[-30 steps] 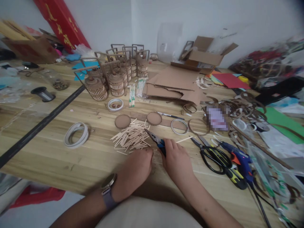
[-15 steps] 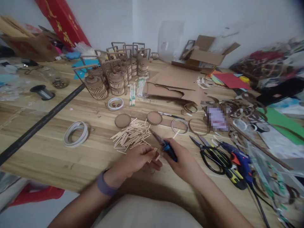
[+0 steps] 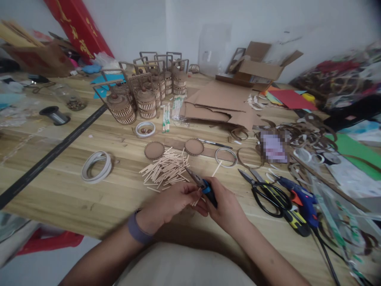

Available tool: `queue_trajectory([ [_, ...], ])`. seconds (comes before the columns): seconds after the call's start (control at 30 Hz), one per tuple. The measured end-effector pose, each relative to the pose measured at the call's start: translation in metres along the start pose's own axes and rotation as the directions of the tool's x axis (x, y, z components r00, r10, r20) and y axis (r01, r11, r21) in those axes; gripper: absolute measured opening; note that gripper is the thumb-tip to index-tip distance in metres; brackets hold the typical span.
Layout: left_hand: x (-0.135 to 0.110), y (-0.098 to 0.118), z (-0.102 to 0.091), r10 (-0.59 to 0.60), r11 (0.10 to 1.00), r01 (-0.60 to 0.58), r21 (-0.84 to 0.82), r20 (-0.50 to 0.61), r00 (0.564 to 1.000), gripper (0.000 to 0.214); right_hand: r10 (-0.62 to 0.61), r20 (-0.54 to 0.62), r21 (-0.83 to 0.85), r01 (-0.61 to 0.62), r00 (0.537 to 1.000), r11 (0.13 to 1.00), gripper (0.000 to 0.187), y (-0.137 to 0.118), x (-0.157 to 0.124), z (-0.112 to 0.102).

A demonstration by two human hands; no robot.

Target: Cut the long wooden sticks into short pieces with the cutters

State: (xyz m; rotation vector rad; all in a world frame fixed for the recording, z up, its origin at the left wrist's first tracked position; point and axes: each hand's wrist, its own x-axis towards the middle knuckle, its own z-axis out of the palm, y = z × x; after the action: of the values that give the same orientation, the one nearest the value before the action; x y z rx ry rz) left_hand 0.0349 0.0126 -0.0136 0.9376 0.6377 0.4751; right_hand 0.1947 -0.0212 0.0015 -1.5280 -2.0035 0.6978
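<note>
My right hand [image 3: 222, 202] is closed round blue-and-black pliers [image 3: 210, 192], whose jaws point away to the upper left. My left hand [image 3: 178, 198], with a purple band at the wrist, pinches a few short wooden sticks [image 3: 195, 202] close beside the pliers. Just beyond lies a loose pile of cut wooden sticks [image 3: 165, 169]. Two round cardboard discs with dark braided rims, a left disc [image 3: 154, 150] and a right disc [image 3: 194, 146], rest behind the pile. A longer thin stick [image 3: 217, 169] projects past my right hand, near a white ring [image 3: 226, 157].
Black-handled scissors [image 3: 268, 198], a yellow-black cutter [image 3: 297, 224] and a blue glue gun [image 3: 306, 202] lie at the right. White tape rolls [image 3: 97, 167] sit at the left. Several small woven baskets with tall handles [image 3: 147, 103] stand behind, beside cardboard [image 3: 220, 99].
Both hands have come closer together. My left hand has shifted slightly right and the pliers slightly left and down, with the sticks still pinched in my left fingers.
</note>
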Motion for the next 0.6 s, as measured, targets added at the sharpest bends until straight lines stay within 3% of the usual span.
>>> queue_trajectory([
  [0.2,-0.003,0.002,0.002,-0.025,1.000,0.025,0.000,-0.002,1.000,0.040,-0.018,-0.027,0.051,0.019,0.999,0.999,0.018,0.003,0.000,0.000],
  [0.33,0.000,-0.001,0.000,0.020,0.998,-0.030,-0.057,-0.167,0.986,0.037,-0.123,-0.160,0.015,0.127,0.979,0.992,0.025,0.006,-0.002,0.001],
  [0.43,0.003,-0.002,0.002,0.033,0.990,-0.071,-0.122,-0.290,0.957,0.031,-0.174,-0.151,-0.050,0.168,0.973,0.984,0.037,0.007,-0.006,0.005],
  [0.6,0.003,0.000,0.012,0.067,0.983,-0.118,-0.139,-0.326,0.943,0.026,-0.197,-0.175,-0.103,0.181,0.965,0.978,0.040,0.006,-0.007,0.011],
])
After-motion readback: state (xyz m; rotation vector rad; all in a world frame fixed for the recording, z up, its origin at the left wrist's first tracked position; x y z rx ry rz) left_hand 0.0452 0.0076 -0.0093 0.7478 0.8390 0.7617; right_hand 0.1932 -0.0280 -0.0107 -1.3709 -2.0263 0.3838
